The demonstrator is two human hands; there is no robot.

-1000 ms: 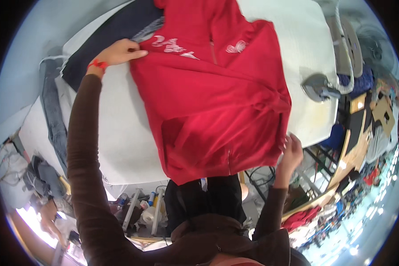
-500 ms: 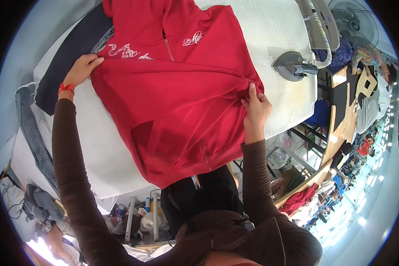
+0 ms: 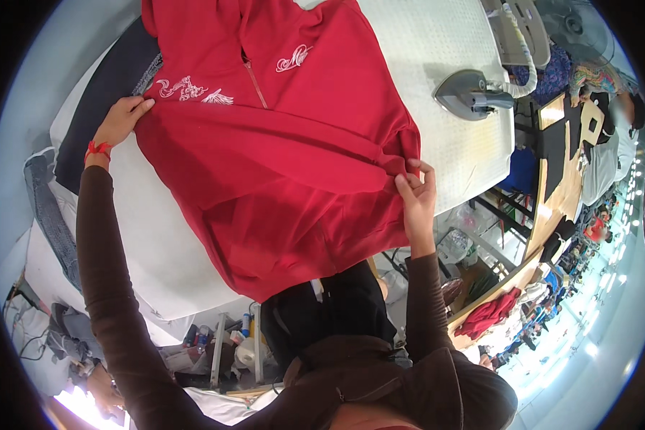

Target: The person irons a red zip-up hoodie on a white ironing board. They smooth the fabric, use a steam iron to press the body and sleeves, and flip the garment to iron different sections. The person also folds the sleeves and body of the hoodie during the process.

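- The red zip-up sweatshirt (image 3: 279, 150) lay spread on the white padded ironing table (image 3: 437, 50), its lower hem hanging over the near edge at six o'clock.
- It looked soft, limp and fairly thick; likely easy to drag, best taken at hems and side seams.
- The right hand (image 3: 416, 197), at three o'clock of the garment, pinched a fold of its side edge between thumb and fingers.
- The left hand (image 3: 125, 118), at nine o'clock, lay flat and open on the other edge, gripping nothing.
- White embroidery flanked the zip.
- A grey steam iron (image 3: 473, 93) stood at one o'clock, apart.
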